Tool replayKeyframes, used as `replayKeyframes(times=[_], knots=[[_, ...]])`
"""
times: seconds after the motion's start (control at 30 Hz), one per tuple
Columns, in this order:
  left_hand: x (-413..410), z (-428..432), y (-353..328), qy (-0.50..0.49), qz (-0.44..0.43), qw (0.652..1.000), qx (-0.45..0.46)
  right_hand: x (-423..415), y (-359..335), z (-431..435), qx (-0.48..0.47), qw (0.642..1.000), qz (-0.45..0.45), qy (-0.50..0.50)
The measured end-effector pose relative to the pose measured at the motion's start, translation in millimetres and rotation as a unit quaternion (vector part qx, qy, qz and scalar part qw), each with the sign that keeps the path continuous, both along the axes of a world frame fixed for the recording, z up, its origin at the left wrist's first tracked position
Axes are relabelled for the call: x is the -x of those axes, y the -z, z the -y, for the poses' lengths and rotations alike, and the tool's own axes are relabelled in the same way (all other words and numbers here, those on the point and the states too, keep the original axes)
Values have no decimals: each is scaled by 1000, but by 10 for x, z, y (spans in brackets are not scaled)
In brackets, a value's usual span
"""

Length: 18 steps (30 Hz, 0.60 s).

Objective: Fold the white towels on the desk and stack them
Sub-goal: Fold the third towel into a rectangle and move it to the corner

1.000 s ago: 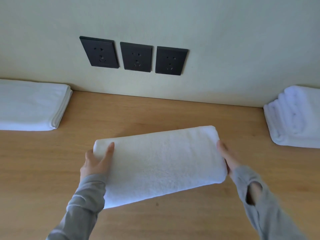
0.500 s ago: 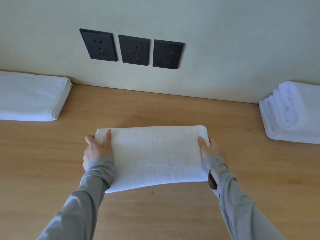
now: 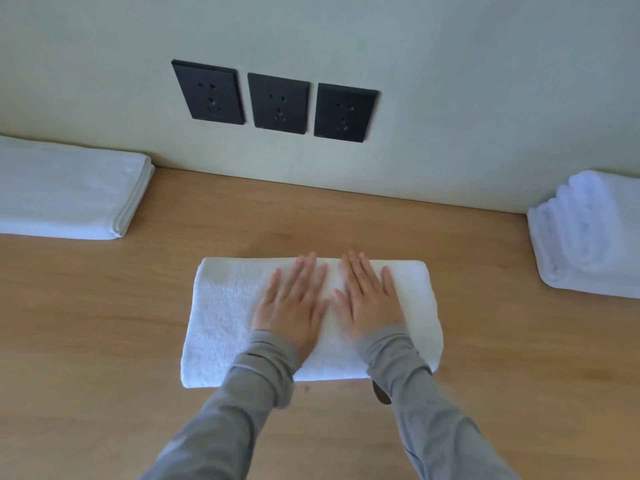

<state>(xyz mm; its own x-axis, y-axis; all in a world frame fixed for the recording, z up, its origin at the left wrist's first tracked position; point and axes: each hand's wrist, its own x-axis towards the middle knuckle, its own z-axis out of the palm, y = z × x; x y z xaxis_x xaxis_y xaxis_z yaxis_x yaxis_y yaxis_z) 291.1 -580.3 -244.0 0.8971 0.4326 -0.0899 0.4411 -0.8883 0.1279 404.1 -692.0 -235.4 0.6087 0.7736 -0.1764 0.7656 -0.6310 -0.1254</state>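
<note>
A moment ago our hands held the short ends of the folded towel (image 3: 221, 317), and a second ago it sat askew under the row of sockets. Now it lies flat on the desk (image 3: 104, 323), squared to the wall, directly below the sockets and towards us. Our left hand (image 3: 294, 306) and right hand (image 3: 372, 303) have moved in from its ends. They rest side by side on its top, palms down, fingers straight and slightly spread. Neither grips anything; they only press the cloth.

We judge that the fold on this towel is finished and we are smoothing it flat. What remains for it is the carry onto a stack.

We count three black sockets: the left socket (image 3: 207, 91), the middle socket (image 3: 278, 103) and the right socket (image 3: 344, 112). We count three lots of white towelling. One is the towel under our hands. A flat folded towel (image 3: 65, 192) lies below and far left of the sockets, against the wall. A plumper towel pile (image 3: 595, 237) sits below and far right of them, cut by the frame edge. It shows several rounded folds, but we cannot tell how many towels it holds. Two hands and two grey sleeves are in view.
</note>
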Motion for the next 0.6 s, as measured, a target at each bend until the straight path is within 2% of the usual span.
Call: replayKeyframes(times=[0.07,0.13,0.33,0.43,0.6], knots=[[294,-297,35,-59,26,998,12,-32,36,119,12,1000,26,-3],[491,-505,64,-92,11,995,22,-27,71,142,24,999,35,6],[505,-555,102,-100,15,994,31,-143,49,150,25,999,29,-6],[520,-559,125,-95,21,995,22,-304,66,447,29,998,40,39],[472,-566,97,-88,9,996,23,-424,61,398,23,999,8,35]])
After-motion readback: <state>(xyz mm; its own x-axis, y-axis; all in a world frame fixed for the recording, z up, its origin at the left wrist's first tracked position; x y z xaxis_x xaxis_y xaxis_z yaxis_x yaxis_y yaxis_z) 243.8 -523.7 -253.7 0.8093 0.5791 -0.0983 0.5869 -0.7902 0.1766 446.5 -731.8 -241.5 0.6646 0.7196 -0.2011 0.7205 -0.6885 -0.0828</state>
